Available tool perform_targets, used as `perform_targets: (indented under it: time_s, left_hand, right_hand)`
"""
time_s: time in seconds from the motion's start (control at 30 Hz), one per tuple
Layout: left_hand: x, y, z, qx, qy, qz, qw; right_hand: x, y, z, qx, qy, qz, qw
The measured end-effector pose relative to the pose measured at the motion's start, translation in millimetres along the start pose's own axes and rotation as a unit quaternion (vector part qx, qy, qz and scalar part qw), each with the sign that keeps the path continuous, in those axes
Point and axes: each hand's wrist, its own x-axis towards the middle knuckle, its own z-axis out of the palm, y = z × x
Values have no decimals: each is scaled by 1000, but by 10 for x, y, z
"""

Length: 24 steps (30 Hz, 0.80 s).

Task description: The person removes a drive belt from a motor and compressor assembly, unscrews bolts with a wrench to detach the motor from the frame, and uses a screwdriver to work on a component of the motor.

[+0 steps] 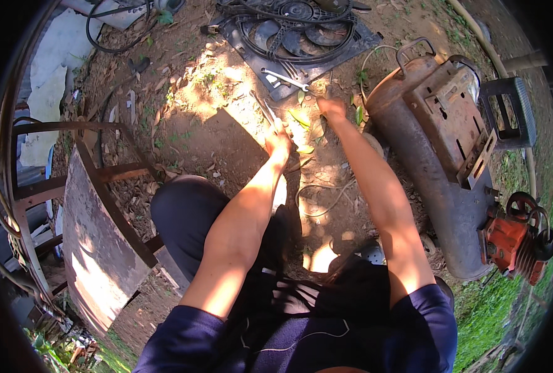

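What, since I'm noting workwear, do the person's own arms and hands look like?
Both the left hand and the right hand look bare, with no gloves, watch or bracelet to be seen. The forearms are uncovered too. Dark navy short sleeves, the left sleeve and the right sleeve, end above the elbows. No cables or markings show on either arm.

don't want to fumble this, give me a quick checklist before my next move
1. Left hand gripping the metal tool: ok.
2. Right hand free: cannot tell, its fingertips are unclear.
3. Wrench in plain view: ok, lying across the near corner of the dark panel.
4. Cooling fan off bare soil: ok, lying over the panel.
5. Ground between the hands free of leaves: not ok.
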Motion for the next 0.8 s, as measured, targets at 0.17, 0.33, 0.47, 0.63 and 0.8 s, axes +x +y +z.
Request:
perform_targets:
  time_s: [0.17, 0.33, 0.47, 0.63, 0.8]
  left_hand:
    - [80, -35, -64, -40, -9, -11, 999]
    - [112, -1, -77, -46, -27, -7, 999]
    - [104, 52, -144, -39, -52, 17, 998]
    - [42, 182, -107, -29, -99, -17, 995]
    - [163, 188, -140, -128, -205, -55, 969]
  right_hand:
    - [-451, -240, 75, 57, 157, -103, 981]
    - [-319, -558, -29, -14, 52, -207, 977]
    - [-167, -685, -56, -54, 79, -249, 964]
    - [-76, -427, 88, 95, 211, -237, 943]
    - [-401, -284, 218, 247, 194, -231, 921]
